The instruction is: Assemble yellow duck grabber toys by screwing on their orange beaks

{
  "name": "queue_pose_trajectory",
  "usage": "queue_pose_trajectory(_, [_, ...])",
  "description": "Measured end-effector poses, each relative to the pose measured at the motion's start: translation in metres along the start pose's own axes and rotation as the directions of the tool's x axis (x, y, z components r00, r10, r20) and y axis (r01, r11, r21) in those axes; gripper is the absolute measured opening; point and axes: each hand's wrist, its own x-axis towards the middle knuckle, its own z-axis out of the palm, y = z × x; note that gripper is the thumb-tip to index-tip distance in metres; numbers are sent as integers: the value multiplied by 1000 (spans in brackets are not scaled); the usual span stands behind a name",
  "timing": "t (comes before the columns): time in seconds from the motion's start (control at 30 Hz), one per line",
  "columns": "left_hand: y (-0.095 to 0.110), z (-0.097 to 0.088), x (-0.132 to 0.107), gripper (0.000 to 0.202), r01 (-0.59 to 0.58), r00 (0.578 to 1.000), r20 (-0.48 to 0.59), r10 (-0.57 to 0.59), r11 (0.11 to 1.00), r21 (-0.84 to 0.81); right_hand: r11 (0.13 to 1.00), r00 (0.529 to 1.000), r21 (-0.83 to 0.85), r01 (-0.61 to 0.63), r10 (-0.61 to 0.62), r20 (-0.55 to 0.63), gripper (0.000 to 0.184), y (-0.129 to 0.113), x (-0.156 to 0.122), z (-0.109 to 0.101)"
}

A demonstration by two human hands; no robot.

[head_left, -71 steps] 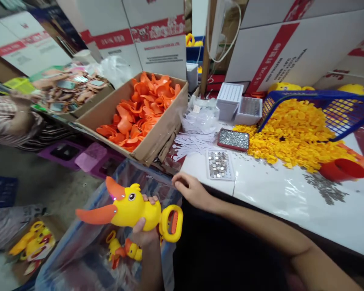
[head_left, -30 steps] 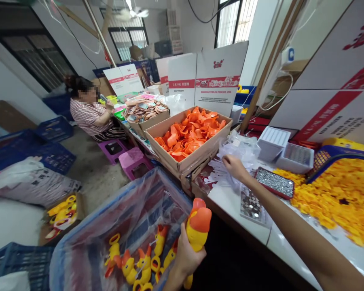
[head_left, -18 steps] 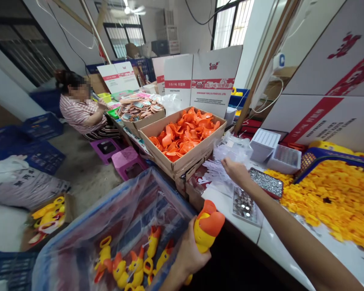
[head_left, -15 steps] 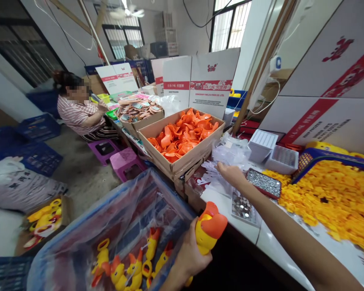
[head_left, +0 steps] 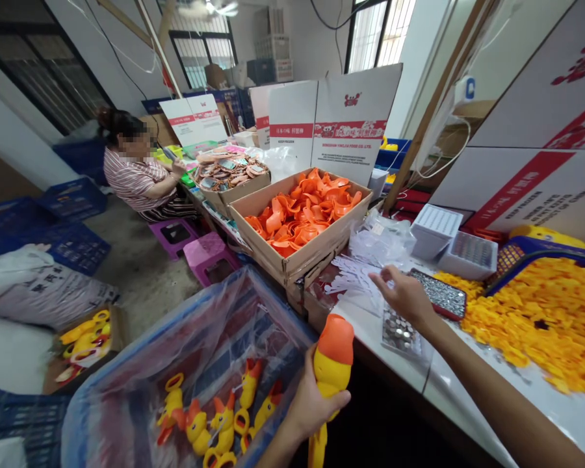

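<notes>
My left hand (head_left: 312,403) is wrapped round a yellow toy duck (head_left: 332,370) with an orange bill. The duck stands roughly upright beside the table edge, its yellow handle hanging below my fingers. Over the table, my right hand (head_left: 405,296) is closed with its fingertips bent together, close to a pile of thin white plastic strips (head_left: 353,276). Whatever those fingers may hold is too small to make out. Below the right wrist lies a clear tray of round metal discs (head_left: 400,331). Several similar toy ducks (head_left: 223,422) rest in a plastic-lined blue crate (head_left: 85,396) on the left.
An open carton (head_left: 292,263) full of orange bills is at the table's far side. A dark red tray of small silvery parts (head_left: 439,292) and a heap of yellow pieces (head_left: 546,325) lie rightward. Another person (head_left: 136,172) sits at the far left.
My right hand has drawn back from the white strips, toward the right. The duck in my left hand has turned more upright, its bill now pointing up. The view has shifted slightly.
</notes>
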Motion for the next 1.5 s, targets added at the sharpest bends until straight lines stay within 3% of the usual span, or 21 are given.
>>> queue_pose_trajectory(0.07, [6,0,-2,100,-25,997,65,32,995,-100,955,988,283,-93,123,-91,59,3,-31,-14])
queue_pose_trajectory(0.17, [20,6,-6,105,-78,976,183,115,978,-196,748,926,614,-253,371,-71,60,-8,-89,-32])
queue_pose_trajectory(0.27, [35,21,-8,104,-59,966,242,95,987,-153,405,771,846,-347,637,11,49,-31,-147,-41])
queue_pose_trajectory(0.33, [45,37,-6,105,-110,971,218,97,993,49,176,649,947,-267,760,42,51,-46,-176,-42])
queue_pose_trajectory(0.37, [50,46,-4,105,-161,972,203,120,967,198,101,595,975,-199,802,39,53,-50,-185,-41])
queue_pose_trajectory(0.47, [61,77,5,96,-328,943,250,220,742,584,52,467,999,14,883,-53,40,-50,-198,-36])
queue_pose_trajectory(0.53, [65,100,11,88,-429,903,325,280,579,693,69,390,991,116,914,-109,30,-38,-199,-34])
queue_pose_trajectory(0.6, [67,122,17,84,-490,871,387,302,488,722,39,330,979,201,938,-106,28,-23,-200,-34])
queue_pose_trajectory(0.67, [66,141,21,84,-507,862,435,261,476,718,27,262,971,237,961,-90,29,-9,-203,-33])
queue_pose_trajectory(0.77, [60,161,24,78,-504,842,514,165,583,637,36,184,979,198,980,-73,30,6,-210,-28])
queue_pose_trajectory(0.87, [53,169,25,63,-501,803,563,198,736,455,3,155,989,151,988,-27,30,14,-218,-24])
queue_pose_trajectory(0.93, [50,173,27,57,-421,835,513,201,834,357,-22,144,990,138,990,2,33,17,-222,-24])
queue_pose_trajectory(1.0, [49,175,32,54,-247,894,432,120,936,252,-40,140,989,145,990,19,43,18,-224,-26])
queue_pose_trajectory(1.07, [48,178,40,49,-79,918,397,15,986,147,-46,152,985,166,988,21,50,19,-225,-29])
queue_pose_trajectory(1.17, [48,178,52,48,27,903,423,-77,992,124,-21,201,985,170,979,-14,35,22,-225,-31])
queue_pose_trajectory(1.3, [51,175,62,50,32,889,443,-113,982,186,-47,259,987,152,966,6,27,28,-229,-27])
queue_pose_trajectory(1.4, [52,175,62,52,-5,900,426,-96,973,230,-90,260,975,202,965,35,37,35,-232,-26])
queue_pose_trajectory(1.5, [51,176,62,54,-38,901,426,-76,967,254,-65,246,967,248,969,2,30,39,-234,-26])
